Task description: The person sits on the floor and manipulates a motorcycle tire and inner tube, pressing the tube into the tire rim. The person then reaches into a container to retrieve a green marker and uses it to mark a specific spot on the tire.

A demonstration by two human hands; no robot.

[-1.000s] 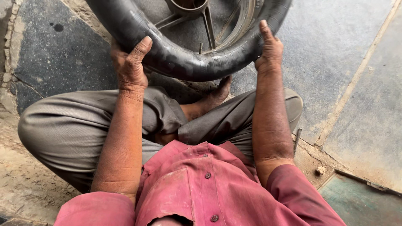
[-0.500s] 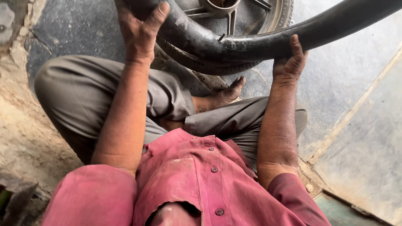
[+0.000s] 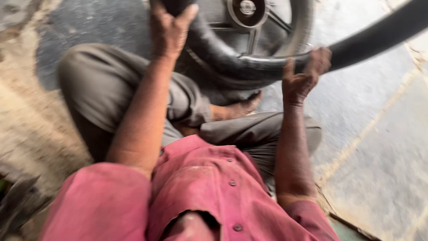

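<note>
The left hand [image 3: 171,29] has its grip clenched over the black rubber inner tube [image 3: 232,67], fingers wrapped across the top of it and the thumb raised at the side. The right hand [image 3: 303,78] has its grip clenched on the same tube further along, fingers curled over it from below, thumb pointing up. Between the two grips the tube bows downward in a thick curve; beyond the right grip it stretches away up to the right as a straight, blurred black length, clear of the wheel.

Just behind the tube, between and above the grips, stands the dark spoked wheel with a grey tyre and a round metal hub [image 3: 263,22], its lower edge close to the curve of the tube. Below the grips lie the person's crossed legs in grey-brown trousers [image 3: 111,85], with one bare foot [image 3: 240,107] directly under the tube. Nearer the camera are the sleeves and buttoned front of a worn red shirt [image 3: 205,187]. Everything rests on a grey stone floor [image 3: 379,134] with pale joints to the right of the right grip.
</note>
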